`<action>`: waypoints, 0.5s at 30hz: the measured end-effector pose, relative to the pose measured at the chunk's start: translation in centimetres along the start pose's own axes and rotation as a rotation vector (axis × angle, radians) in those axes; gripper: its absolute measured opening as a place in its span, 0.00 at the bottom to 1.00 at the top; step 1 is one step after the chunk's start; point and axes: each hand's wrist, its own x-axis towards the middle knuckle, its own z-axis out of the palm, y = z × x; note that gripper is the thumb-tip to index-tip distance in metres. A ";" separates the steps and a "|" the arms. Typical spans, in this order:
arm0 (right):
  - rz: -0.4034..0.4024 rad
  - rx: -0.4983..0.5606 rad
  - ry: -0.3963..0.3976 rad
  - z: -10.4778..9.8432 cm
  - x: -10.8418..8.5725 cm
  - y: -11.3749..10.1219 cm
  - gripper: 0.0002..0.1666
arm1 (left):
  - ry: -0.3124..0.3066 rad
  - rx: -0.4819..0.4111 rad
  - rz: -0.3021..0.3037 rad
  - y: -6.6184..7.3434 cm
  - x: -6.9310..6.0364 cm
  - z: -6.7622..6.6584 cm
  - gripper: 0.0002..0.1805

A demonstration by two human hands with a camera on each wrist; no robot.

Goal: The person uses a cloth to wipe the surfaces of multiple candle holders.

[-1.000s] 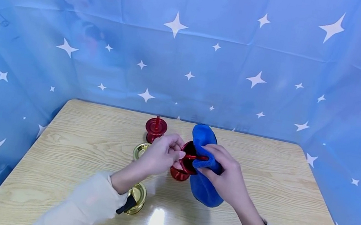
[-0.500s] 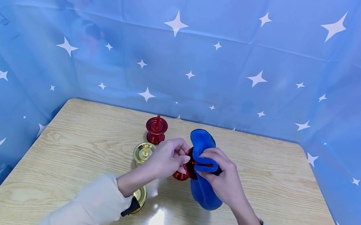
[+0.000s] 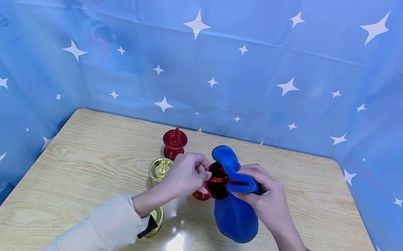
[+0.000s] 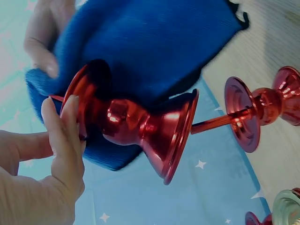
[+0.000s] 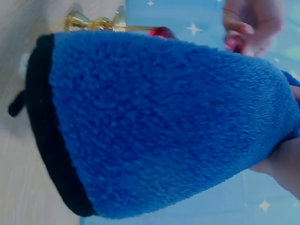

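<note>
My left hand pinches the rim of a shiny red metal candle holder, tilted with its dish toward the right in the head view. A thin red spike stands out from the dish. My right hand grips a fluffy blue cloth, folded around the spike's outer end. Loose parts of the cloth spread above and below my right fingers. In the right wrist view the dark-edged cloth hides most of the candle holder.
Another red candle holder stands upright toward the back of the wooden table. Before it is a gold candle holder; a second gold one is partly behind my left sleeve. A blue starry curtain surrounds the table.
The blue cloth first moved left along the spike to the dish, then drew back right, uncovering the dish and part of the spike. My left hand has shifted slightly right with the candle holder.
</note>
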 end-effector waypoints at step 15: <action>-0.101 -0.135 -0.017 -0.8 0.3 0.6 0.20 | -0.111 -0.130 -0.071 0.4 0.9 -1.0 0.06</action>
